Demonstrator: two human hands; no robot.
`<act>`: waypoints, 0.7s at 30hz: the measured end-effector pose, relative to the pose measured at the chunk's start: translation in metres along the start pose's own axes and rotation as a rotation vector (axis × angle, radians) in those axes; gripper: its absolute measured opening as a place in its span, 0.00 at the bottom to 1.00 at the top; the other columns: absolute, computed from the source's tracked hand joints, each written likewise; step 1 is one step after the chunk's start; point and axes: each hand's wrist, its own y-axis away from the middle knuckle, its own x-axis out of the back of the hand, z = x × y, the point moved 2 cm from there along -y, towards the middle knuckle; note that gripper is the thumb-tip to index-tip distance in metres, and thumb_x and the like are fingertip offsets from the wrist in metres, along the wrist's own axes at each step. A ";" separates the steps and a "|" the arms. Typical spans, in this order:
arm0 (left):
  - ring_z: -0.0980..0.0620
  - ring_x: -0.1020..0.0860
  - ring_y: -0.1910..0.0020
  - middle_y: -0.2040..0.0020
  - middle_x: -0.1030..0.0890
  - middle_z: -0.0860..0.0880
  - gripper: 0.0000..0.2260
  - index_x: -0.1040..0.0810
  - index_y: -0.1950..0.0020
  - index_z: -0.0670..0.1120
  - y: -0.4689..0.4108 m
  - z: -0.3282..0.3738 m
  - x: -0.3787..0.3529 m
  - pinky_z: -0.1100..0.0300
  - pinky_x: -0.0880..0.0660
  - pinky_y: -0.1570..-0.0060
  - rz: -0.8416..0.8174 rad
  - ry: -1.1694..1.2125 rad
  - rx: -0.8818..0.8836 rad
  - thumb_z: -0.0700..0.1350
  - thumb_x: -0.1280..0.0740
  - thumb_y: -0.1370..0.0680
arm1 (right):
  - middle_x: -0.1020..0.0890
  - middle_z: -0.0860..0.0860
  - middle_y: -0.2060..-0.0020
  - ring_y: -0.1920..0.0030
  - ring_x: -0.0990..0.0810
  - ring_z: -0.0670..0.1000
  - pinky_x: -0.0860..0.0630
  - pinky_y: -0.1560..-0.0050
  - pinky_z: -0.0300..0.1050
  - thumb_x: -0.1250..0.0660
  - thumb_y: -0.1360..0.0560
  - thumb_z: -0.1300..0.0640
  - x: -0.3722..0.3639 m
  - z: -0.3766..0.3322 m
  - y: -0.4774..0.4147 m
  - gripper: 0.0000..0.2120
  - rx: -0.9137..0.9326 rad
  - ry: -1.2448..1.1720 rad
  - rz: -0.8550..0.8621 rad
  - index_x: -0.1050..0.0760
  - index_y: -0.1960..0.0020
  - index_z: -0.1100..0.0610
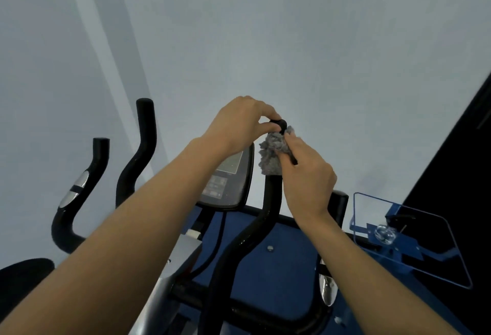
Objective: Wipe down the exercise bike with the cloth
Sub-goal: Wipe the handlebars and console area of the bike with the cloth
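The exercise bike [247, 239] fills the lower half of the head view, black with curved handlebars and a grey console [228, 175] in the middle. My left hand [236, 124] pinches the top end of the right inner handlebar [279, 123]. My right hand [305, 169] grips a fluffy grey cloth [273, 151], wrapped around that same bar just below its tip. Two left handlebars [138, 154] stand free on the left.
A pale wall rises behind the bike. A blue metal frame with a clear panel [403, 239] stands close on the right, beside a dark surface [457, 164]. Part of the black saddle [24, 281] shows at the lower left. Blue floor lies under the bike.
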 end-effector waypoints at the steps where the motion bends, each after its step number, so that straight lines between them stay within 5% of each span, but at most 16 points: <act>1: 0.52 0.24 0.45 0.47 0.18 0.52 0.11 0.19 0.45 0.50 -0.002 -0.002 0.000 0.53 0.29 0.44 -0.013 0.054 0.013 0.51 0.32 0.25 | 0.17 0.53 0.47 0.48 0.19 0.52 0.21 0.52 0.47 0.32 0.27 0.62 -0.004 -0.001 -0.001 0.13 0.002 0.000 0.015 0.22 0.43 0.58; 10: 0.53 0.23 0.50 0.50 0.18 0.52 0.09 0.17 0.50 0.48 -0.007 -0.005 -0.002 0.59 0.28 0.48 -0.005 0.207 0.020 0.49 0.29 0.28 | 0.19 0.61 0.47 0.49 0.18 0.54 0.23 0.47 0.44 0.35 0.27 0.68 -0.012 0.004 0.023 0.14 -0.066 -0.094 -0.044 0.24 0.42 0.63; 13: 0.53 0.23 0.51 0.49 0.18 0.51 0.10 0.17 0.49 0.48 -0.006 -0.005 -0.003 0.57 0.28 0.48 0.003 0.195 -0.001 0.50 0.30 0.27 | 0.15 0.55 0.63 0.68 0.26 0.39 0.29 0.62 0.28 0.35 0.26 0.64 -0.006 0.005 0.012 0.12 -0.216 -0.150 -0.066 0.21 0.45 0.54; 16: 0.52 0.22 0.50 0.50 0.17 0.51 0.10 0.17 0.49 0.47 -0.003 -0.007 -0.005 0.53 0.27 0.48 0.046 0.240 0.003 0.49 0.30 0.27 | 0.29 0.44 0.80 0.76 0.33 0.41 0.37 0.73 0.25 0.37 0.26 0.64 -0.011 0.000 -0.001 0.11 -0.208 -0.091 -0.053 0.19 0.50 0.53; 18: 0.51 0.22 0.49 0.50 0.18 0.51 0.09 0.18 0.49 0.47 -0.003 -0.008 -0.007 0.51 0.27 0.47 0.056 0.262 0.008 0.48 0.30 0.27 | 0.34 0.40 0.79 0.78 0.33 0.41 0.38 0.73 0.24 0.38 0.27 0.68 -0.014 -0.001 0.007 0.13 -0.168 -0.023 -0.085 0.20 0.46 0.57; 21: 0.52 0.23 0.49 0.50 0.18 0.52 0.10 0.18 0.48 0.48 -0.003 -0.007 -0.008 0.51 0.28 0.46 0.045 0.241 0.004 0.49 0.30 0.27 | 0.17 0.53 0.66 0.73 0.30 0.40 0.33 0.65 0.27 0.36 0.26 0.68 -0.010 0.004 0.027 0.15 -0.156 0.017 -0.151 0.23 0.41 0.60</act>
